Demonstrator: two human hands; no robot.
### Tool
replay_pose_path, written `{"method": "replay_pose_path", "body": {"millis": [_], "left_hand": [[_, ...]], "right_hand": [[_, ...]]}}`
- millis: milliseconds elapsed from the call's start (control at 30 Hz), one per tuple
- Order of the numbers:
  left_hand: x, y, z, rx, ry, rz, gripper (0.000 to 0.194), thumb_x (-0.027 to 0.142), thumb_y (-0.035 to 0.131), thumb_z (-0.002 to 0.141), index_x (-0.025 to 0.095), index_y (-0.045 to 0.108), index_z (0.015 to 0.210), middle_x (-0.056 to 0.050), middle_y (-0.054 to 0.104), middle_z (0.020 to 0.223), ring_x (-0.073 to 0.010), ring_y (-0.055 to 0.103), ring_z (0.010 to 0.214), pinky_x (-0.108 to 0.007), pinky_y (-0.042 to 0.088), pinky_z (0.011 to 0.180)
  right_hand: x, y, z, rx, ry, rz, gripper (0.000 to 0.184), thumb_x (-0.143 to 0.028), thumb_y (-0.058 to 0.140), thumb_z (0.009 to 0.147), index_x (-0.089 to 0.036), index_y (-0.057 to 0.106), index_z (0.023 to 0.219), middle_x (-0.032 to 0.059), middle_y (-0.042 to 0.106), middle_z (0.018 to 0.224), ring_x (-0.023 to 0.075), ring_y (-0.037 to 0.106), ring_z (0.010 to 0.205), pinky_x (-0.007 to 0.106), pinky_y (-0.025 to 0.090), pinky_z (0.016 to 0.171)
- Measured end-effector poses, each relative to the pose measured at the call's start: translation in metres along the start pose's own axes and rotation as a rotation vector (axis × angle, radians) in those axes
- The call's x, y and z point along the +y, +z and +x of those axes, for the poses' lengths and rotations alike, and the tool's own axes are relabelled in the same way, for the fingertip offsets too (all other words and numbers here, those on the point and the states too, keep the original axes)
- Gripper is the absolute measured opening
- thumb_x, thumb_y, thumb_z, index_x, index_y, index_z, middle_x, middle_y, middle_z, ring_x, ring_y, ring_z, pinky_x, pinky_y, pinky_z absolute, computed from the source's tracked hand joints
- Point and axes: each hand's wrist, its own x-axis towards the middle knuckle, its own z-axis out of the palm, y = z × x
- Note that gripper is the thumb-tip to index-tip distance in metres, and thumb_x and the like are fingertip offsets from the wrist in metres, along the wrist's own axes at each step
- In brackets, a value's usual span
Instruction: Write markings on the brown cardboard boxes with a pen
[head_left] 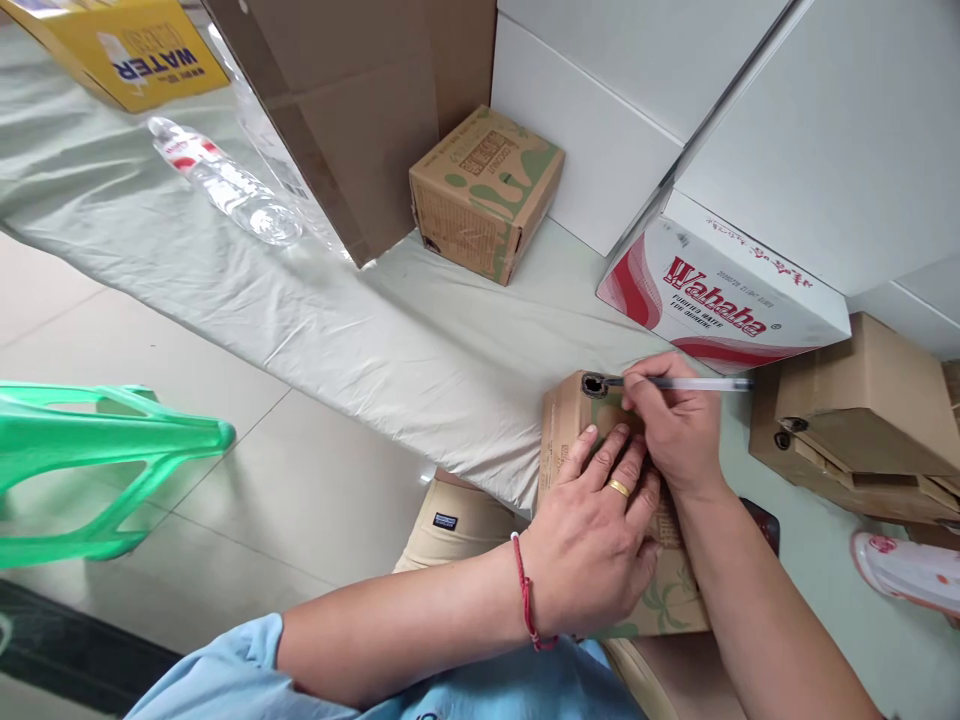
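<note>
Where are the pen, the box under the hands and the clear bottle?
Pen [705, 384]: head view, on its clear barrel.
Box [677, 592]: head view, on its palm-printed face.
Clear bottle [229, 188]: head view, on its body.

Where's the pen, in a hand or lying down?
In a hand: the right hand grips the pen, with one end of it at the dark ring on the brown box.

The lower-centre box [675, 588] is matt cardboard, the pen [705, 384] smooth plastic. Wrinkled cloth [450, 345] runs mid-frame; the left-edge stool [75, 445] is glossy plastic.
</note>
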Motion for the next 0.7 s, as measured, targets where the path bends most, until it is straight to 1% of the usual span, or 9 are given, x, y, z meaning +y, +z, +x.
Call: {"method": "replay_pose_path", "body": {"millis": [100,200,300,367,433,500,600,667,700], "left_hand": [[0.0,0.001,-0.001,-0.001,0.003,0.013,0.057,0.045,0.055,0.106,0.01,0.063,0.15,-0.021,0.058,0.165,-0.0405,0.047,0.16,-0.062,0.03,0.134],[-0.001,0.002,-0.001,0.006,0.005,0.021,0.055,0.047,0.057,0.106,0.012,0.065,0.147,-0.02,0.06,0.164,-0.0381,0.05,0.158,-0.06,0.031,0.134],[-0.002,0.003,-0.002,0.013,0.006,0.019,0.055,0.048,0.059,0.105,0.012,0.066,0.146,-0.02,0.06,0.163,-0.0374,0.052,0.156,-0.06,0.032,0.134],[-0.002,0.004,-0.002,0.019,0.006,0.011,0.055,0.048,0.061,0.104,0.012,0.066,0.145,-0.021,0.061,0.163,-0.0374,0.053,0.155,-0.061,0.032,0.134],[-0.002,0.005,-0.002,0.026,0.004,-0.002,0.054,0.047,0.063,0.103,0.013,0.067,0.145,-0.021,0.061,0.162,-0.0375,0.053,0.155,-0.061,0.032,0.134],[-0.002,0.005,-0.002,0.031,-0.001,-0.015,0.053,0.045,0.065,0.102,0.012,0.067,0.145,-0.021,0.062,0.162,-0.0382,0.054,0.155,-0.062,0.032,0.134],[-0.003,0.007,-0.002,0.05,-0.002,-0.043,0.049,0.04,0.066,0.102,0.013,0.067,0.143,-0.021,0.063,0.16,-0.0389,0.056,0.152,-0.065,0.034,0.133],[-0.006,0.007,-0.002,0.088,-0.003,-0.084,0.042,0.034,0.062,0.103,0.015,0.069,0.139,-0.018,0.067,0.155,-0.0367,0.06,0.148,-0.063,0.037,0.131],[-0.007,0.007,-0.004,0.119,-0.005,-0.107,0.037,0.031,0.06,0.104,0.016,0.07,0.135,-0.017,0.07,0.151,-0.0354,0.061,0.146,-0.062,0.04,0.13]], "right_hand": [[-0.005,-0.022,0.007,0.285,-0.026,0.247,0.014,-0.031,0.079,0.087,-0.021,0.068,0.088,-0.0037,0.064,0.067,0.0081,0.047,0.052,0.02,0.035,0.049],[-0.001,-0.065,0.003,0.455,0.062,0.404,0.034,-0.037,0.09,0.075,-0.02,0.069,0.095,-0.0026,0.066,0.073,0.006,0.045,0.052,0.017,0.035,0.048],[0.024,-0.114,-0.024,0.407,0.329,0.295,0.052,-0.053,0.097,0.064,-0.02,0.067,0.089,-0.006,0.057,0.065,0.0045,0.037,0.047,0.016,0.027,0.042],[0.049,-0.138,-0.054,0.254,0.59,0.095,0.063,-0.071,0.094,0.062,-0.022,0.057,0.077,-0.0096,0.044,0.055,0.0042,0.026,0.042,0.018,0.016,0.039],[0.075,-0.151,-0.086,0.09,0.74,-0.172,0.073,-0.088,0.082,0.063,-0.025,0.045,0.067,-0.0095,0.037,0.052,0.0052,0.023,0.043,0.022,0.017,0.042],[0.097,-0.156,-0.114,0.013,0.767,-0.375,0.076,-0.095,0.072,0.061,-0.026,0.041,0.061,-0.0066,0.039,0.053,0.0077,0.029,0.047,0.025,0.024,0.047],[0.119,-0.161,-0.143,0.069,0.755,-0.538,0.072,-0.095,0.066,0.06,-0.025,0.052,0.062,-0.0001,0.051,0.057,0.0157,0.046,0.055,0.032,0.037,0.057],[0.126,-0.168,-0.157,0.184,0.749,-0.668,0.074,-0.093,0.059,0.066,-0.021,0.067,0.083,0.0073,0.065,0.071,0.0261,0.061,0.07,0.04,0.049,0.07],[0.128,-0.172,-0.164,0.257,0.743,-0.739,0.082,-0.092,0.054,0.069,-0.018,0.07,0.1,0.0135,0.072,0.085,0.0331,0.067,0.085,0.046,0.052,0.081]]}}
